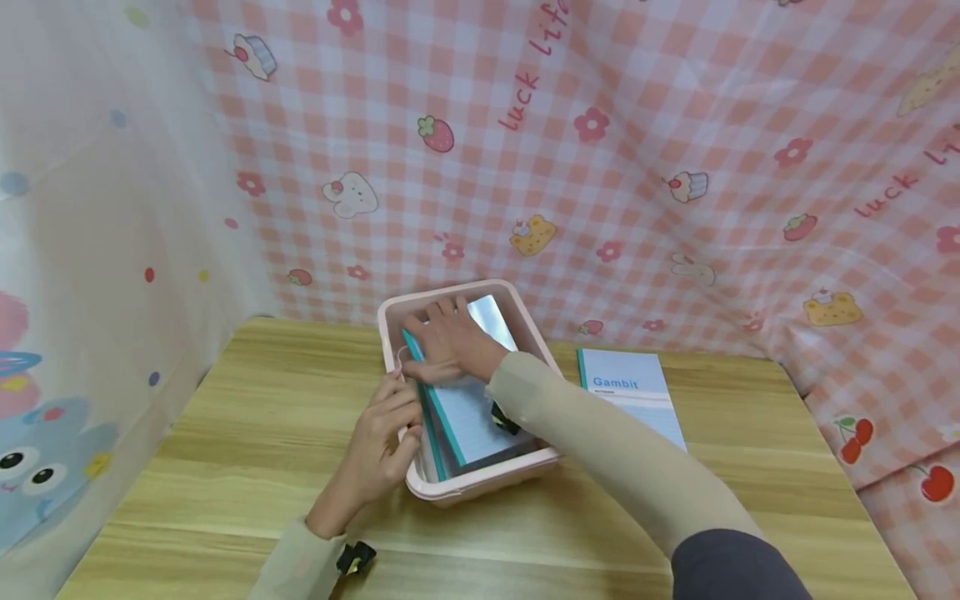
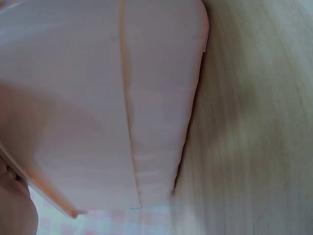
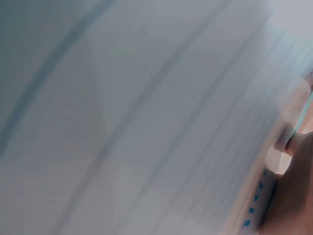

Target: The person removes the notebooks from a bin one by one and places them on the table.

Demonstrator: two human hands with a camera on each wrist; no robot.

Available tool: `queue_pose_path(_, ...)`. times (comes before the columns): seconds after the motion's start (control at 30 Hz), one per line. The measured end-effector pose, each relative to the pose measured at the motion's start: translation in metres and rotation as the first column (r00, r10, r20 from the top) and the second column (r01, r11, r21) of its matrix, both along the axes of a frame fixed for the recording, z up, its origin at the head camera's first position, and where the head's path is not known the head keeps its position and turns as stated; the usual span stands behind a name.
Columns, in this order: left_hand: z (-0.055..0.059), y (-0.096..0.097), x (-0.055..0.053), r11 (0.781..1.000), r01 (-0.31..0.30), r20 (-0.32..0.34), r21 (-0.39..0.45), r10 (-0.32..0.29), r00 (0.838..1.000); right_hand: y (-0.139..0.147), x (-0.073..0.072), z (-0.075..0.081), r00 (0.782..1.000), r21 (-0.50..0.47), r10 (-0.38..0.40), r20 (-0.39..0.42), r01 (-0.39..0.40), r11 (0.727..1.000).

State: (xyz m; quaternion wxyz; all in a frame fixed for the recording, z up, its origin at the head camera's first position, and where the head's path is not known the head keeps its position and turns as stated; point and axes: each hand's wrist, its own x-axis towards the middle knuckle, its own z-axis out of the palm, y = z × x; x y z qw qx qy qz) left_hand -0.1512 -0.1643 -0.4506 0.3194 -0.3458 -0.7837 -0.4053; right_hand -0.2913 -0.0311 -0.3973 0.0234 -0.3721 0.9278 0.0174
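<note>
A pink plastic storage bin (image 1: 480, 482) stands on the table, and its smooth outer wall (image 2: 88, 122) fills much of the left wrist view. My left hand (image 1: 378, 433) grips the bin's left rim with curled fingers. Inside the bin, my right hand (image 1: 452, 346) lies with spread fingers on a pale blue notebook (image 1: 472, 417) with a teal spine. Under it shows the teal edge of another notebook (image 1: 432, 450). The right wrist view is filled by the notebook's striped cover (image 3: 171, 122), with part of my right hand (image 3: 293, 196) at the edge.
To the right of the bin, a "Gambit" notebook (image 1: 626, 371) lies on the wood-grain table (image 1: 225, 467), partly covered by my right forearm. A pink checked cloth (image 1: 480, 192) hangs close behind the bin. Another patterned cloth (image 1: 150, 217) hangs at the left.
</note>
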Motion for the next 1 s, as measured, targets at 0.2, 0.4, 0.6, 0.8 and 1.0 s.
queue_pose_path(0.2,0.0,0.001,0.0,1.0,0.01,-0.007,0.011,-0.01,1.0,-0.002,-0.002,0.022,1.0,-0.009,-0.001,0.003,0.001,1.0)
queue_pose_path(0.4,0.0,0.003,-0.001,1.0,0.013,-0.021,0.024,-0.012,1.0,0.003,0.0,0.046,1.0,-0.048,0.004,0.005,-0.003,0.999)
queue_pose_path(0.6,0.0,0.002,0.0,1.0,0.005,-0.009,0.022,-0.005,1.0,0.013,0.003,0.065,1.0,-0.064,-0.014,-0.011,0.013,0.998)
queue_pose_path(0.8,-0.001,0.001,0.0,1.0,-0.012,0.014,0.013,0.012,1.0,0.021,0.005,0.084,1.0,-0.091,-0.022,0.013,0.023,0.996)
queue_pose_path(1.0,-0.001,0.002,0.0,1.0,-0.014,0.042,0.009,0.014,0.999,0.03,0.007,0.098,0.999,-0.111,-0.038,0.022,0.04,0.993)
